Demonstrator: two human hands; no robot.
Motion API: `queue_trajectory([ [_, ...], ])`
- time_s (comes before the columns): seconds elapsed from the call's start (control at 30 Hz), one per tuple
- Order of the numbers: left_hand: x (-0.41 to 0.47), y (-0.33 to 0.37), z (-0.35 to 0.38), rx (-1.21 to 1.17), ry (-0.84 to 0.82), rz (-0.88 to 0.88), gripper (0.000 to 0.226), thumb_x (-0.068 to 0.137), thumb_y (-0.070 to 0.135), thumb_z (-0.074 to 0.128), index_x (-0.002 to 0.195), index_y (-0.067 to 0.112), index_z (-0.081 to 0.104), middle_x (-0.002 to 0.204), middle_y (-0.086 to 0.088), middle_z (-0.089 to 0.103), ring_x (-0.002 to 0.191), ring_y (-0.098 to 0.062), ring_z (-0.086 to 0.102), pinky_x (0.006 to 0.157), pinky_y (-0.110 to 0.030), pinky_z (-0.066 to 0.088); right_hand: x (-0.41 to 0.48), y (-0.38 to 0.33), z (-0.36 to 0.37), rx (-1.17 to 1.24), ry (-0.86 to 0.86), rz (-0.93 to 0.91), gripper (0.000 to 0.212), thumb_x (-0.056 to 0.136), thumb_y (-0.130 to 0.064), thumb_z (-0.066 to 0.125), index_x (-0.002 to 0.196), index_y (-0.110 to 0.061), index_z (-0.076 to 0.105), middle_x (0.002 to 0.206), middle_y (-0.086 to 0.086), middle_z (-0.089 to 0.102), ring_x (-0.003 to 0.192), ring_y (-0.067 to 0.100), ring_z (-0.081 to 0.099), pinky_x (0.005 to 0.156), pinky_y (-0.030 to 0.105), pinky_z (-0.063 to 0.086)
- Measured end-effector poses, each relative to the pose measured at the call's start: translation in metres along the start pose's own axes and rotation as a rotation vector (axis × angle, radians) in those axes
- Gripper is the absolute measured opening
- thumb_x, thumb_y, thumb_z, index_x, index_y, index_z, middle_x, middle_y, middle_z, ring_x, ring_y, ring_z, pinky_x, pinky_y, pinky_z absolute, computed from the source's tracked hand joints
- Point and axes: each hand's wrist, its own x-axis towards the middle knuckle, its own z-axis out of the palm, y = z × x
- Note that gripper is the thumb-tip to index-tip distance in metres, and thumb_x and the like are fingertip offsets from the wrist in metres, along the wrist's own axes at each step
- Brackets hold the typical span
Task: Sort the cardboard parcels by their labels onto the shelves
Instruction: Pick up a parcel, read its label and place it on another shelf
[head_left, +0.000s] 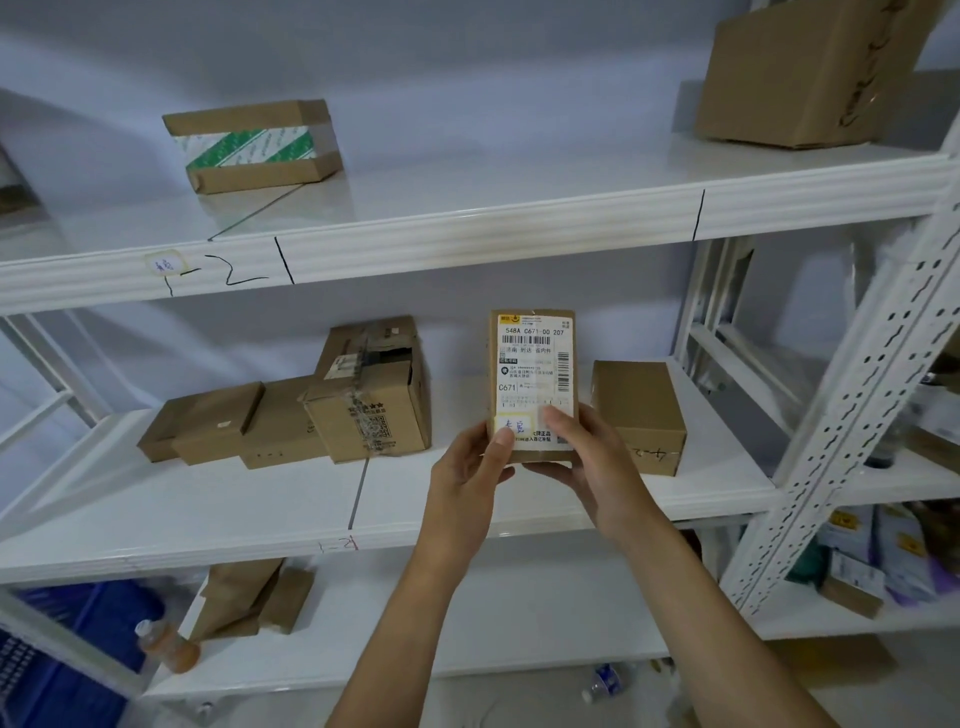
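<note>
White metal shelving (467, 228) fills the head view, three boards deep against a pale wall, with handwritten marks on the front edges.

Both arms reach up from the bottom edge toward the middle shelf (208, 519). The left hand (470, 467) and the right hand (597, 462) meet around the lower end of one small parcel (532, 382), held upright in front of the middle shelf, near its right half. Fingers of both hands are closed on it: each thumb presses the front face near the bottom, the other fingers wrap behind and under.

That parcel is a narrow brown cardboard box. A white shipping label covers most of its front, printed with barcodes and the codes "548A C671-00 207" and "C671". A small yellow-edged sticker with blue handwriting sits at its lower left corner, partly under the left thumb.

On the middle shelf lie about four boxes bunched at the left (291, 410) and one plain box (639, 415) near the right end, just behind the right hand. The top shelf carries one box with green-striped tape (254, 145) toward the left and one large box (800, 73) at the right end.
</note>
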Motion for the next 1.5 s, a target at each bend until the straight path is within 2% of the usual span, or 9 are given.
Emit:
queue_trajectory([
  [0.1,-0.005,-0.002,0.003,0.007,0.021,0.011,0.031,0.101,0.03,0.061,0.13,0.02,0.066,0.12,0.004,0.078,0.109,-0.009,0.074,0.095,-0.032,0.061,-0.001,-0.001,-0.001,0.015,-0.004,0.009,0.036,0.095,-0.03,0.068,0.13,-0.018,0.065,0.12,0.006,0.077,0.114,0.028,0.072,0.088,0.044,0.062],
  [0.27,-0.012,-0.004,0.005,0.081,0.083,0.081,0.04,0.096,0.028,0.069,0.133,0.014,0.063,0.118,0.006,0.076,0.105,-0.002,0.074,0.086,-0.018,0.059,-0.005,-0.001,0.001,0.113,-0.047,0.039,0.041,0.094,-0.03,0.066,0.131,-0.013,0.065,0.122,0.014,0.076,0.114,0.032,0.072,0.094,0.048,0.059],
  [0.37,-0.014,-0.005,0.007,0.122,0.123,0.106,0.046,0.092,0.034,0.074,0.132,0.015,0.062,0.116,0.006,0.076,0.105,-0.007,0.074,0.091,-0.026,0.061,-0.008,0.001,0.002,0.161,-0.084,0.058,0.039,0.096,-0.033,0.063,0.13,-0.015,0.067,0.125,0.016,0.074,0.118,0.033,0.07,0.101,0.051,0.055],
  [0.5,-0.018,-0.004,0.01,0.158,0.139,0.127,0.05,0.089,0.036,0.077,0.132,0.018,0.058,0.118,0.008,0.072,0.108,-0.012,0.072,0.089,-0.024,0.061,-0.012,0.001,0.004,0.191,-0.119,0.083,0.028,0.098,-0.037,0.058,0.117,-0.027,0.075,0.124,0.012,0.075,0.116,0.027,0.072,0.102,0.049,0.054],
  [0.9,-0.015,-0.01,0.016,0.153,0.134,0.132,0.05,0.088,0.033,0.079,0.131,0.016,0.059,0.117,0.006,0.073,0.107,-0.013,0.072,0.088,-0.029,0.062,-0.016,0.0,0.003,0.208,-0.087,0.12,0.032,0.101,-0.038,0.053,0.127,-0.026,0.067,0.121,0.007,0.077,0.113,0.022,0.073,0.097,0.047,0.057],
  [1.03,-0.01,-0.011,0.014,0.086,0.091,0.079,0.041,0.096,0.032,0.069,0.134,0.02,0.062,0.118,0.006,0.076,0.11,-0.012,0.072,0.092,-0.03,0.062,-0.015,0.002,0.004,0.1,-0.034,0.096,0.029,0.101,-0.035,0.058,0.126,-0.024,0.067,0.116,0.006,0.079,0.107,0.022,0.075,0.094,0.048,0.06],
  [1.2,-0.007,-0.007,0.006,-0.054,-0.011,-0.055,0.033,0.106,0.029,0.053,0.134,0.021,0.068,0.121,0.001,0.078,0.114,-0.015,0.073,0.1,-0.037,0.058,-0.014,0.008,0.014,-0.184,0.21,-0.069,0.043,0.09,-0.036,0.075,0.127,-0.017,0.062,0.12,-0.002,0.075,0.102,0.015,0.076,0.08,0.036,0.065],
  [1.33,-0.004,-0.004,0.003,-0.189,-0.06,-0.172,0.036,0.109,0.031,0.047,0.133,0.015,0.069,0.123,-0.013,0.077,0.122,-0.029,0.07,0.11,-0.048,0.051,-0.021,0.003,0.028,-0.376,0.321,-0.206,0.058,0.081,-0.045,0.081,0.126,-0.02,0.054,0.112,-0.016,0.071,0.1,0.005,0.072,0.085,0.027,0.061],
  [1.5,-0.002,-0.002,0.0,-0.214,-0.112,-0.191,0.038,0.111,0.032,0.04,0.125,0.02,0.073,0.124,-0.014,0.077,0.122,-0.029,0.069,0.112,-0.053,0.048,-0.03,-0.002,0.038,-0.514,0.365,-0.325,0.063,0.08,-0.048,0.081,0.127,-0.021,0.048,0.118,-0.007,0.071,0.101,0.011,0.072,0.085,0.029,0.062],
])
